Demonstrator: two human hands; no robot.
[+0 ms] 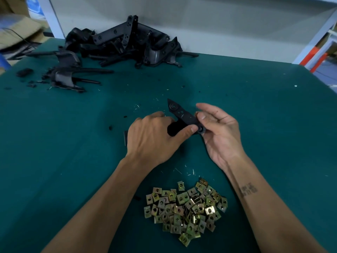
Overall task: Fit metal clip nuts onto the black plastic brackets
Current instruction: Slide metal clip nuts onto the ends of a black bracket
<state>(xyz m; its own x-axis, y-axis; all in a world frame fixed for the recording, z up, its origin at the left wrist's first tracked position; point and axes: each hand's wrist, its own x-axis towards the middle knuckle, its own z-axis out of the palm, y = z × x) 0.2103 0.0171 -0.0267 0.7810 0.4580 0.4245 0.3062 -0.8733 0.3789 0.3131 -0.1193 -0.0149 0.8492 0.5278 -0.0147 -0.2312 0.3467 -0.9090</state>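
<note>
Black bracket (179, 115) held above the green tabletop (255, 110), gripped by left hand (155, 137); right hand (217, 128) pinching a clip nut (196, 114) against bracket edge; nut pile (186, 207) near; spare brackets (116, 44) heaped far left.

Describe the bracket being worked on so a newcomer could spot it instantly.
Start at the green table: a black bracket pile lies at its far edge and a heap of brass clip nuts at its near edge. Between them, both hands meet. The bracket is the only one off the table, gripped by the left hand, its pointed end aimed away.
</note>
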